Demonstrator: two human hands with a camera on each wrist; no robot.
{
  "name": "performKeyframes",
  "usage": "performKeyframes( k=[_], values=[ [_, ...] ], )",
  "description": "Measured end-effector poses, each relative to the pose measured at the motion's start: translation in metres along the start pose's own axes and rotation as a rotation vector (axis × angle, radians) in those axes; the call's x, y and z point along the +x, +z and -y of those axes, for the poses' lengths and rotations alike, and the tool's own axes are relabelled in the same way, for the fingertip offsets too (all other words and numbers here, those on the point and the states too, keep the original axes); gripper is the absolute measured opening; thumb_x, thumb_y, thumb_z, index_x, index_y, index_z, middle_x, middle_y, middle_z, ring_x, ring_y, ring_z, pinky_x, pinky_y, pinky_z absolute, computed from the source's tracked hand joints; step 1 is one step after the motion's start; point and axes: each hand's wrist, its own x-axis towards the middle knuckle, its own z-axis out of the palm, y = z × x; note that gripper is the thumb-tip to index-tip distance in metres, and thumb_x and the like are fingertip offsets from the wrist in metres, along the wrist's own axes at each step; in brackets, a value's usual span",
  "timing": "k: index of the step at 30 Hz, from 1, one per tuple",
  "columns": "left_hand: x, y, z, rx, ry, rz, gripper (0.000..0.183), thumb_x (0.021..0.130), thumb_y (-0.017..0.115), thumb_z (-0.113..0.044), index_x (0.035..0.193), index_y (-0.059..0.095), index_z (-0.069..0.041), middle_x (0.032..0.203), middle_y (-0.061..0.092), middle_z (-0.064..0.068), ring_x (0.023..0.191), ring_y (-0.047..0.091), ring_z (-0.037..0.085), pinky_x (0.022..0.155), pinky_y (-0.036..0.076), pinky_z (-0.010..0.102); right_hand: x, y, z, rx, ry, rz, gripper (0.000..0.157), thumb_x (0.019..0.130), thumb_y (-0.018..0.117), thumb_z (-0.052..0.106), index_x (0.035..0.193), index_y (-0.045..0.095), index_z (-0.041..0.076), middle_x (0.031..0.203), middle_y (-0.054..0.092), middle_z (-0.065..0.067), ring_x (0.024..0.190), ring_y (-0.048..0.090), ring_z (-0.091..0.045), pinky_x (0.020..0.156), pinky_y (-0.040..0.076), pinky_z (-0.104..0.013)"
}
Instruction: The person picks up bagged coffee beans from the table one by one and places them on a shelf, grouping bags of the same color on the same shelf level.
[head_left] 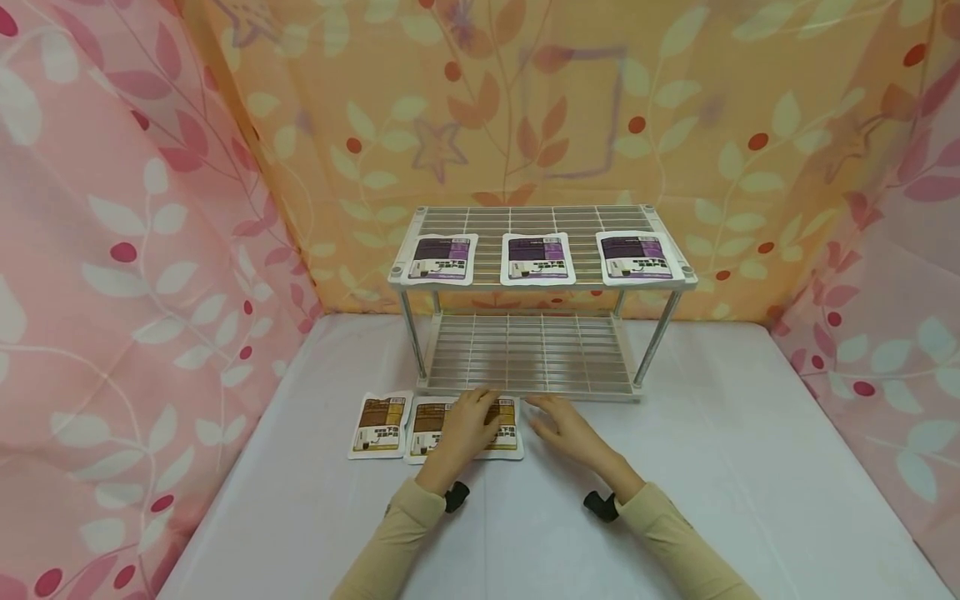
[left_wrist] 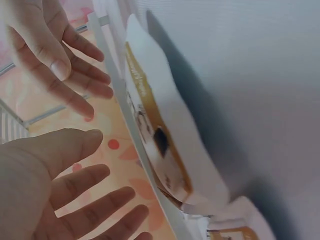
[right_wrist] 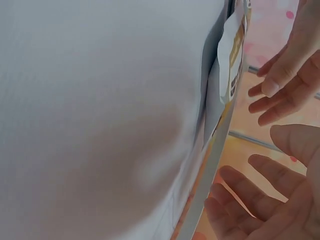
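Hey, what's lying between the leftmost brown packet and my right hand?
In the head view, the middle brown packet and the rightmost brown packet lie there, with your left hand partly hiding them.

The right hand (right_wrist: 290, 215) spreads its fingers beside a pale shelf rail (right_wrist: 196, 200); the left hand (right_wrist: 299, 60) reaches in above, near a white-and-gold packet (right_wrist: 229, 65) on the table (right_wrist: 95, 70).

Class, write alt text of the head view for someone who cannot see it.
A person's left hand is over brown-labelled pouches on a white table, the right hand beside them. Behind stands a two-tier wire rack with three purple-labelled pouches on top.
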Motion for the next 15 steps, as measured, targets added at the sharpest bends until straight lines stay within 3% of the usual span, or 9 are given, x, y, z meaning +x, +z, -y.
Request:
performKeyframes(
  k=[9,15],
  values=[
    [-0.011,-0.002,0.006,-0.018,-0.105,0.008,0.041,0.079,0.063,-0.024,0.116,0.056,-0.008,0.110,0.056,0.010,0.098,0.052,0.027,0.078,0.047,0.037,0.000,0.009,0.002,0.062,-0.041,0.052,0.039,0.086,0.055,0.015,0.121,0.049,0.000,0.122,0.052,-0.013,0.112,0.047,-0.028,0.093,0.037,-0.044],
    [-0.017,-0.004,0.007,-0.017,-0.157,0.007,0.040,0.076,0.066,-0.021,0.113,0.057,-0.006,0.100,0.058,0.014,0.091,0.053,0.028,0.072,0.049,0.036,0.000,0.015,0.001,0.060,-0.036,0.085,0.040,0.086,0.055,0.017,0.121,0.049,0.001,0.119,0.054,-0.012,0.110,0.049,-0.027,0.093,0.038,-0.043]
  ],
)
